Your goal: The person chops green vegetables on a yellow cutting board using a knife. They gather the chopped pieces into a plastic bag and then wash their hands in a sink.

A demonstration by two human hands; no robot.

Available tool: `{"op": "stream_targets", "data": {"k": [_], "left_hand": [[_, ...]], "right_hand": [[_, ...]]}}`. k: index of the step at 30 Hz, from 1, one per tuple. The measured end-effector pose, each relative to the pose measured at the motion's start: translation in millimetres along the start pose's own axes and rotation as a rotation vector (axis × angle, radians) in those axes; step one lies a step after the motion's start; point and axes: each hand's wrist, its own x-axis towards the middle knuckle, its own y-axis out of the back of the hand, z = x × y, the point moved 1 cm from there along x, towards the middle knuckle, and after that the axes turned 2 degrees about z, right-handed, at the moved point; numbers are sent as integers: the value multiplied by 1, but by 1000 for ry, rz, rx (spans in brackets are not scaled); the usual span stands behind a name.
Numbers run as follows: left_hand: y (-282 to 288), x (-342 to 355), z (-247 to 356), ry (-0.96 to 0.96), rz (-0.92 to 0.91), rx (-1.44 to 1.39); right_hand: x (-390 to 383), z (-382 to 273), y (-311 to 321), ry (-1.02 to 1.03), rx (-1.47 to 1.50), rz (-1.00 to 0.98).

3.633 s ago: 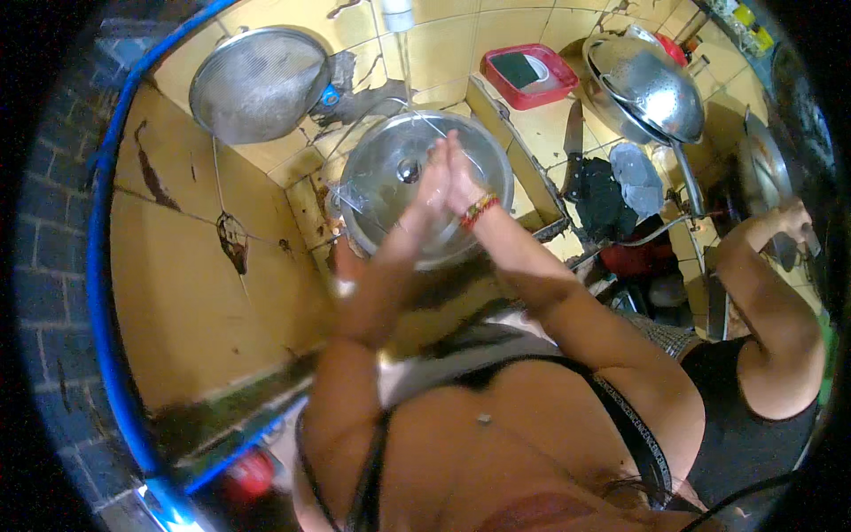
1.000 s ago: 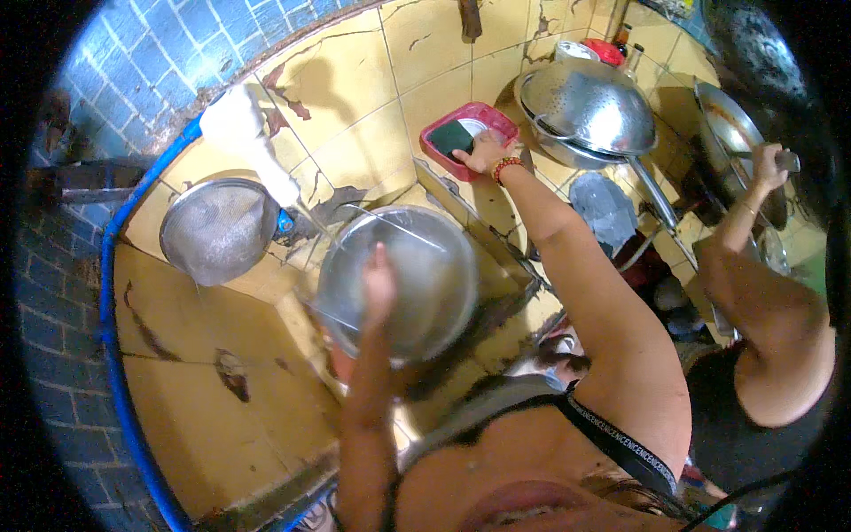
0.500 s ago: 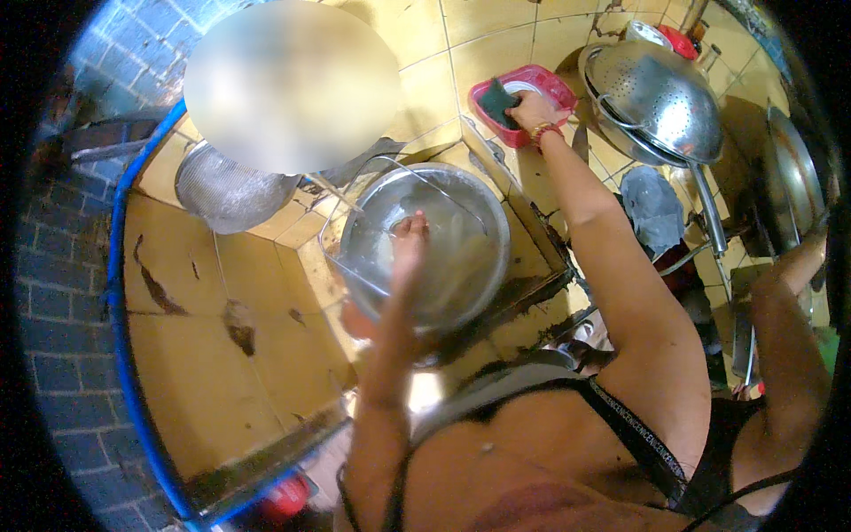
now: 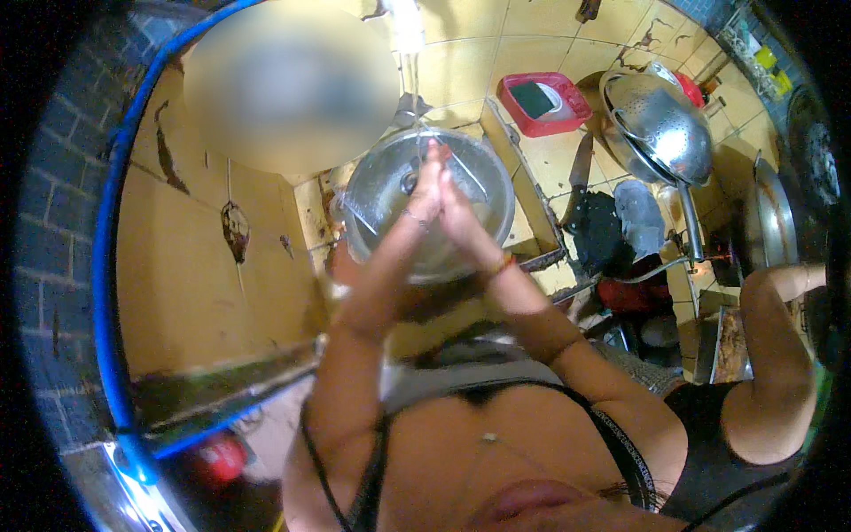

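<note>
My left hand and my right hand meet palm to palm, fingers stretched out, above a round metal pot with a wire handle. Nothing shows between the palms; both hands look empty. Cloudy liquid fills part of the pot, and a small dark ring-like thing beside my fingers is too unclear to name. Beyond the pot, to the right, a dark green scouring pad lies in a red plastic tub against something white and round.
A knife lies right of the pot, near black crumpled material and a grey plastic bag. Farther right are a metal colander and a wide pan. Another person's arm reaches in. A yellow tiled ledge borders the left.
My right hand has let go of the scouring pad, left the red tub and come over the pot to join my left hand. The view has shifted.
</note>
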Motion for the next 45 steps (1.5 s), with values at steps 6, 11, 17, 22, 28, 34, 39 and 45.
{"op": "stream_targets", "data": {"k": [6, 11, 17, 22, 28, 34, 39, 45], "left_hand": [[-15, -22, -7, -309, 41, 427], [5, -32, 32, 18, 29, 317], [-20, -65, 9, -373, 181, 103], [3, -26, 18, -134, 66, -173], [-1, 9, 7, -208, 26, 160], [-42, -23, 49, -307, 200, 1032], [1, -18, 39, -350, 63, 924], [-12, -27, 32, -405, -60, 1299]], "right_hand": [[7, -38, 8, -244, 364, 251], [-8, -31, -42, -124, 377, 129], [12, -56, -40, -89, 972, 173], [12, -44, -52, -58, 872, 202], [22, -32, -47, 275, -194, 254], [18, 20, -16, 471, -44, 502], [2, -26, -61, -162, 536, 140], [10, -20, -29, -242, 697, 20]]}}
